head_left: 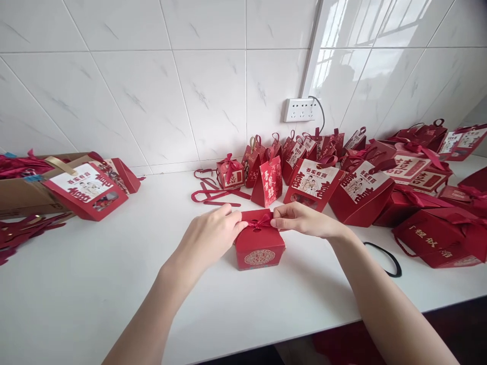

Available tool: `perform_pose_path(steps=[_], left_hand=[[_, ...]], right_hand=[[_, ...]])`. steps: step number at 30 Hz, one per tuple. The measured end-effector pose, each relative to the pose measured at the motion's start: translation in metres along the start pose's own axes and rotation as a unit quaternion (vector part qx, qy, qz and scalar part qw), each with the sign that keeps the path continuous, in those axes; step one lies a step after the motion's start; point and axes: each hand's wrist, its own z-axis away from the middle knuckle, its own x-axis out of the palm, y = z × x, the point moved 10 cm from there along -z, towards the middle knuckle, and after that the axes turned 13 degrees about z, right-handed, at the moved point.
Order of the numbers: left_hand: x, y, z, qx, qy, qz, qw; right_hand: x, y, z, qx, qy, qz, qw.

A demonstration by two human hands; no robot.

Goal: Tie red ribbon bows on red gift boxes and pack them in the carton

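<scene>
A small red gift box point(260, 253) with a round gold emblem on its front stands upright on the white table, between my hands. On its top sits a red ribbon point(259, 221) tied in a bow. My left hand point(216, 225) is closed at the bow's left side, thumb and fingers pinched on the ribbon. From the right, my right hand point(302, 219) pinches the ribbon's other side between thumb and forefinger. The ribbon's ends are partly covered by my fingers.
Behind and right stand many red gift boxes point(315, 182). Loose red ribbons point(215, 195) lie near the wall. At left is a cardboard carton point(30, 200) with more ribbon, beside a tilted red box point(88, 190). A black band point(391, 263) lies right; a power strip point(300, 110) is wall-mounted.
</scene>
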Motion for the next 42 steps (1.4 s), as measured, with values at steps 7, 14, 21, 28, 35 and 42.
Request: perform_pose_path(steps=[7, 14, 21, 28, 35, 42], left_hand=[[0.003, 0.0, 0.012, -0.046, -0.035, 0.025, 0.998], [-0.001, -0.004, 0.005, -0.022, -0.001, 0.14, 0.99], [-0.001, -0.002, -0.001, 0.024, 0.012, 0.275, 0.961], [0.029, -0.021, -0.006, -0.03, -0.093, 0.396, 0.913], [0.042, -0.03, -0.01, -0.038, -0.115, 0.484, 0.867], [0.038, -0.021, -0.007, -0.022, -0.134, 0.482, 0.865]], right_hand=[[0.006, 0.0, 0.002, 0.009, -0.031, 0.002, 0.999], [-0.016, -0.005, 0.006, 0.007, 0.074, 0.072, 0.995], [-0.021, -0.012, 0.006, -0.022, 0.102, 0.075, 0.992], [-0.011, -0.011, 0.004, -0.02, 0.054, 0.046, 0.997], [-0.014, 0.013, 0.004, 0.045, 0.025, -0.031, 0.998], [-0.015, 0.019, 0.003, 0.021, -0.017, 0.017, 0.999]])
